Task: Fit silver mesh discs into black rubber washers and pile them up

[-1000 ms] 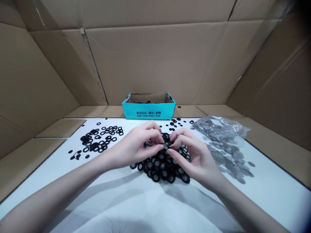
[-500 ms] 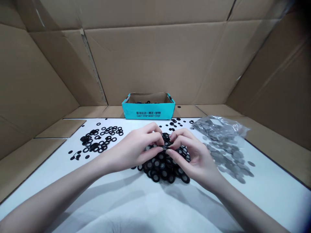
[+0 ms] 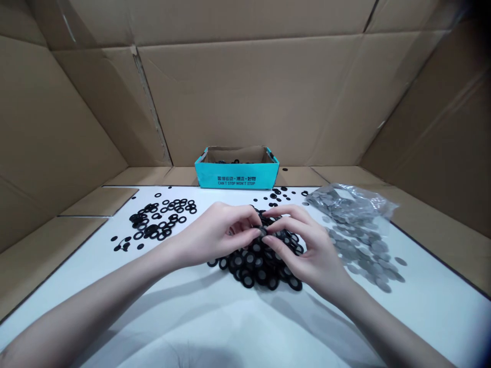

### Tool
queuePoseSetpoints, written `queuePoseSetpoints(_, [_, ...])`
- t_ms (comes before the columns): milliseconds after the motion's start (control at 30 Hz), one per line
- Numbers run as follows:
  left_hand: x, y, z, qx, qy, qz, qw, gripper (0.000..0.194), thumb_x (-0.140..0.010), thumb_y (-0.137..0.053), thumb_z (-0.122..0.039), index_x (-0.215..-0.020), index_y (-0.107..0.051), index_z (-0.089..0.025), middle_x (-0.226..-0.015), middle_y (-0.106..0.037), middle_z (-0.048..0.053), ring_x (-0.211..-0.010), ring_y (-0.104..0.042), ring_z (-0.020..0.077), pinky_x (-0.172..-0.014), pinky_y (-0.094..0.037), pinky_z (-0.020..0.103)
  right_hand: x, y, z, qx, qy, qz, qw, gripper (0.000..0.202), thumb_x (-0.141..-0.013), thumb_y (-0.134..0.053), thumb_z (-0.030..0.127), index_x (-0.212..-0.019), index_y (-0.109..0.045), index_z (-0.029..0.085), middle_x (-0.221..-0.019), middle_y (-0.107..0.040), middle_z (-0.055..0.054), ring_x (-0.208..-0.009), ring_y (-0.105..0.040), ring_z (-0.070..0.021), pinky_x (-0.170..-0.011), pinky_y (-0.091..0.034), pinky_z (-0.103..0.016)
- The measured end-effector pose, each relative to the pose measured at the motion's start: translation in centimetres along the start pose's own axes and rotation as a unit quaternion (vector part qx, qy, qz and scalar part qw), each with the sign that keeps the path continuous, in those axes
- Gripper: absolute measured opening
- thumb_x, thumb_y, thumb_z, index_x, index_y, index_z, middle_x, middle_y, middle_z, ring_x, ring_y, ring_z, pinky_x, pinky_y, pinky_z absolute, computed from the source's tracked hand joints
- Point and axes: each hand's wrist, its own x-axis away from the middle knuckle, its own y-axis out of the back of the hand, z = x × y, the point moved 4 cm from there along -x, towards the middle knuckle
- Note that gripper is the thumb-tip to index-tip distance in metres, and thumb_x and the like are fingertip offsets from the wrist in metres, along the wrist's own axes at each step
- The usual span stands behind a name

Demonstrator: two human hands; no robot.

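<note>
And there it turns: half a second ago the small black ring lay nearly edge-on between the fingertips, and now its face comes up, a grey centre showing inside the dark rim. That suggests a grey disc sits in the ring's opening, though at this size I can't tell whether it is fully seated. The piece is right above the heap of black rings with grey centres, our landmark. The left hand comes in from the heap's left, thumb and finger pinching the piece by its left edge. The right hand, over the heap's right side, has its thumb and index finger parted a little more than a moment ago, tips right at the piece's other edge; whether they still press on it, I can't say. So the left hand looks to be the one bearing it now. Around the heap, nothing seems to have shifted: loose black rings spread to its left, grey discs strewn to its right, a clear plastic bag of more discs beyond those, and directly behind the heap a teal box with black pieces inside.
</note>
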Motion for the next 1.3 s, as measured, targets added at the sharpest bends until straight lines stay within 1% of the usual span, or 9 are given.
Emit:
queuePoseSetpoints(133, [-0.1, -0.5, 0.2, 0.071, 0.016, -0.013, 0.997, 0.011, -0.091, -0.054, -0.021, -0.084, -0.059, -0.015, -0.066, -0.063, -0.001, -0.06, -0.06, 0.0103, -0.056, -0.046, 0.019, 0.2, -0.2, 0.0, -0.005, -0.008, 0.001, 1.0, 0.004, -0.086, -0.065, 0.021, -0.084, -0.063, 0.024, -0.102, -0.066, -0.008, -0.098, -0.063, -0.0242, -0.083, -0.052, -0.041])
queuePoseSetpoints(267, [-0.1, -0.8, 0.4, 0.113, 0.017, -0.019, 0.993, 0.013, -0.092, -0.055, -0.024, -0.085, -0.06, -0.014, -0.069, -0.064, 0.0, -0.062, -0.062, 0.0106, -0.058, -0.048, 0.02, 0.2, 0.0, 0.3, -0.015, -0.002, -0.013, 1.0, 0.011, -0.087, -0.062, 0.016, -0.079, -0.059, 0.023, -0.1, -0.066, -0.006, -0.096, -0.062, -0.022, -0.082, -0.051, -0.039])
queuePoseSetpoints(400, [0.0, -0.7, 0.0, 0.098, 0.003, -0.032, 0.995, 0.013, -0.093, -0.055, -0.023, -0.085, -0.06, -0.014, -0.072, -0.063, 0.0, -0.063, -0.06, 0.0094, -0.059, -0.047, 0.019, -0.1, 0.4, 0.9, -0.033, 0.006, -0.003, 0.999, 0.019, -0.084, -0.062, 0.012, -0.072, -0.052, 0.023, -0.098, -0.066, -0.005, -0.095, -0.062, -0.0213, -0.081, -0.051, -0.037])
queuePoseSetpoints(567, [0.1, -0.6, -0.6, 0.087, -0.007, -0.033, 0.996, 0.013, -0.094, -0.053, -0.024, -0.086, -0.058, -0.015, -0.074, -0.061, 0.0, -0.062, -0.057, 0.0093, -0.057, -0.045, 0.019, -0.5, 0.7, 1.2, -0.079, -0.007, 0.01, 0.997, 0.019, -0.083, -0.063, 0.012, -0.071, -0.053, 0.023, -0.099, -0.065, -0.007, -0.096, -0.062, -0.0226, -0.08, -0.052, -0.038])
queuePoseSetpoints(667, [0.2, -0.5, -0.6, 0.082, -0.01, -0.018, 0.996, 0.013, -0.095, -0.051, -0.024, -0.086, -0.057, -0.016, -0.076, -0.062, 0.001, -0.065, -0.058, 0.0107, -0.058, -0.046, 0.021, -0.5, 0.8, 1.3, -0.098, -0.008, 0.016, 0.995, 0.019, -0.083, -0.063, 0.013, -0.07, -0.053, 0.023, -0.099, -0.064, -0.007, -0.095, -0.062, -0.0224, -0.08, -0.053, -0.038])
queuePoseSetpoints(867, [0.2, 0.0, -0.5, 0.044, -0.035, 0.014, 0.998, 0.013, -0.095, -0.05, -0.024, -0.088, -0.058, -0.015, -0.079, -0.063, 0.002, -0.069, -0.058, 0.0124, -0.064, -0.047, 0.023, -0.4, 1.0, 1.4, -0.091, 0.001, 0.024, 0.996, 0.018, -0.084, -0.063, 0.012, -0.072, -0.054, 0.023, -0.1, -0.062, -0.007, -0.097, -0.061, -0.0217, -0.082, -0.052, -0.038])
queuePoseSetpoints(1067, [0.2, 0.1, -0.6, 0.046, -0.036, 0.048, 0.997, 0.014, -0.096, -0.05, -0.024, -0.089, -0.057, -0.015, -0.077, -0.06, 0.001, -0.067, -0.054, 0.0114, -0.061, -0.045, 0.021, -0.2, 0.9, 1.3, -0.086, 0.002, 0.034, 0.996, 0.018, -0.084, -0.063, 0.011, -0.075, -0.053, 0.023, -0.103, -0.061, -0.006, -0.099, -0.06, -0.0207, -0.084, -0.051, -0.037])
queuePoseSetpoints(1167, [0.2, 0.1, -0.7, 0.054, -0.032, 0.04, 0.997, 0.013, -0.096, -0.051, -0.023, -0.088, -0.057, -0.015, -0.076, -0.06, 0.0, -0.066, -0.054, 0.0109, -0.061, -0.045, 0.021, -0.1, 0.8, 1.3, -0.085, 0.001, 0.037, 0.996, 0.018, -0.084, -0.063, 0.011, -0.075, -0.053, 0.023, -0.102, -0.061, -0.006, -0.098, -0.06, -0.0204, -0.084, -0.051, -0.037])
queuePoseSetpoints(1300, [0.3, 0.0, -0.6, 0.034, -0.026, 0.027, 0.999, 0.013, -0.095, -0.051, -0.023, -0.087, -0.057, -0.015, -0.077, -0.062, 0.001, -0.068, -0.056, 0.0119, -0.062, -0.045, 0.021, -0.2, 0.8, 1.2, -0.085, 0.003, 0.034, 0.996, 0.019, -0.084, -0.063, 0.011, -0.073, -0.053, 0.022, -0.1, -0.061, -0.006, -0.097, -0.06, -0.0204, -0.083, -0.051, -0.037])
